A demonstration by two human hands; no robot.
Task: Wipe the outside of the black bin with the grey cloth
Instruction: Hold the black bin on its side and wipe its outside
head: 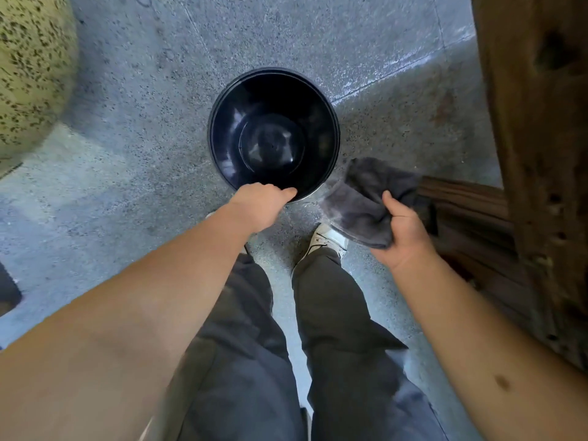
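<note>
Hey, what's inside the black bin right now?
Nothing shows inside the round black plastic bin: only its glossy walls and bare round bottom. The left hand grips the near rim and hides a small stretch of inner wall there. The grey cloth stays outside, in the right hand.

It looks like a hallway or porch of a building: a hard speckled stone floor, a spotted stone pillar, rough brown wood.

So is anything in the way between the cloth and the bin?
No, nothing visible. The right hand holds the cloth just beside the bin, with only bare floor between; the left hand grips the rim.
</note>
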